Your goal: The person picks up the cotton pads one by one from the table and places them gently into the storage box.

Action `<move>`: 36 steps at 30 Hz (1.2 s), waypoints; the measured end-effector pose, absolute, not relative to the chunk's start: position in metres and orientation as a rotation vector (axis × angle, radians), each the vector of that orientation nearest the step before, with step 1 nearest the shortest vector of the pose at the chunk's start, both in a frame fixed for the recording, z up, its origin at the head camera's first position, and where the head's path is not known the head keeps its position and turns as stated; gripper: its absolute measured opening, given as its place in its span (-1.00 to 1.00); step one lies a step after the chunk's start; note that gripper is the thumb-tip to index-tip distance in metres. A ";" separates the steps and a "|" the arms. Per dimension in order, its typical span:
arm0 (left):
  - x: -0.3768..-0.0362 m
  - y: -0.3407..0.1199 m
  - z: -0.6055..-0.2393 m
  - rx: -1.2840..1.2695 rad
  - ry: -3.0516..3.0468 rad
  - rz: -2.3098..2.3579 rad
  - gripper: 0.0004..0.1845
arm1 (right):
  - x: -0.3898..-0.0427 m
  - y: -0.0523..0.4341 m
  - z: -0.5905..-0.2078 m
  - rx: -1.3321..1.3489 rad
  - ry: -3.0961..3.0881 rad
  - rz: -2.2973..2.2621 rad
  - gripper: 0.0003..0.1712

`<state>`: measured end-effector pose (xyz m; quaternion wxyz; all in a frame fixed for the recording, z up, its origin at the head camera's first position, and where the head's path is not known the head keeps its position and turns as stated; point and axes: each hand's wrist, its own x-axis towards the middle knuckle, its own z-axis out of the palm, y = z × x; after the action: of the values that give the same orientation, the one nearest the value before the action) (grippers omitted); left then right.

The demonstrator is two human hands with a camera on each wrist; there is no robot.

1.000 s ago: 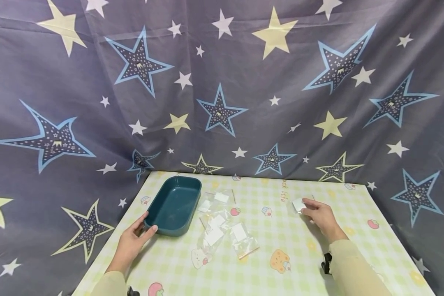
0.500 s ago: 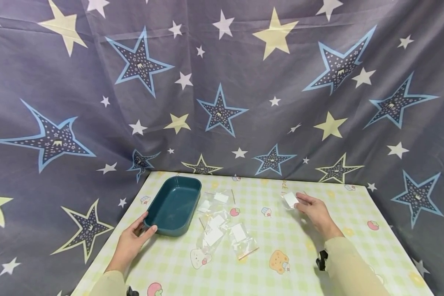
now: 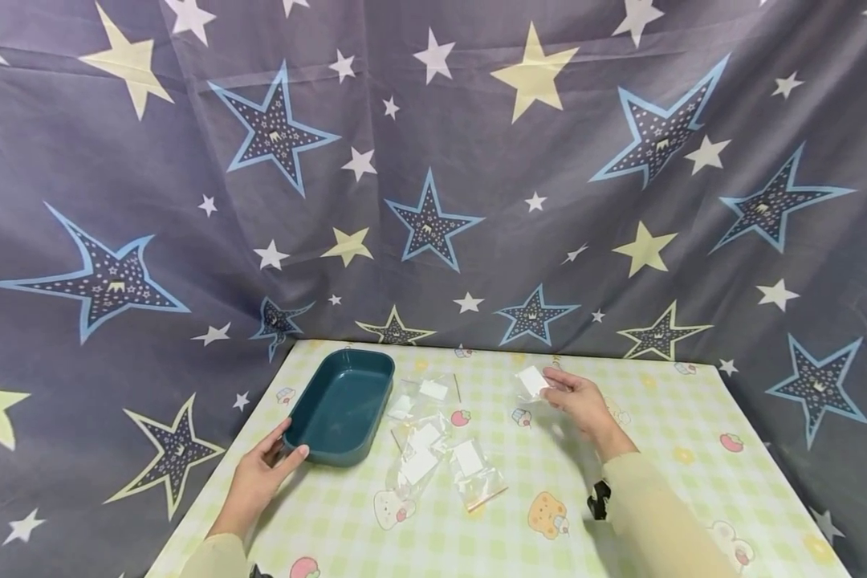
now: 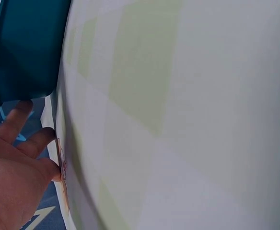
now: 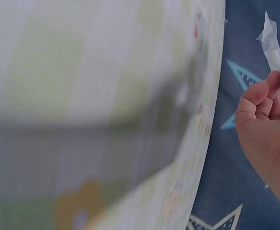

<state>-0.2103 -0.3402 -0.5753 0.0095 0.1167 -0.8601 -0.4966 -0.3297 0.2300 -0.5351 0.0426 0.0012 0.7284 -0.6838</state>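
Note:
A dark teal rectangular tub (image 3: 343, 401) stands at the left of the table. My left hand (image 3: 255, 482) holds its near-left corner, with the thumb on the near wall and the index finger at the left rim. In the left wrist view, other fingers of that hand spread below the tub (image 4: 29, 52). Out over the right half of the table, my right hand (image 3: 581, 403) pinches a small clear plastic bag (image 3: 531, 384) with a white patch on it. The right wrist view shows the bag (image 5: 270, 45) edge-on between thumb and fingers, raised above the cloth.
Several similar clear bags (image 3: 421, 461) with white patches lie loosely grouped right of the tub, some overlapping. Another bag (image 3: 470, 459) lies at that group's right side. A starred grey curtain (image 3: 433, 144) hangs along the back edge of the checked table (image 3: 549, 457).
My right hand has moved left with the clear plastic bag, toward the middle of the table. The left hand and the tub have stayed in place.

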 end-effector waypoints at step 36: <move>-0.209 -0.338 -0.580 0.364 -2.627 -1.547 -0.05 | -0.290 -0.058 -0.523 -0.292 1.795 -2.084 -0.36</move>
<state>-0.2091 -0.3376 -0.5797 0.0355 0.1186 -0.8551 -0.5035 -0.2900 -0.0580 -0.5228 0.1870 -0.1036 0.6375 -0.7402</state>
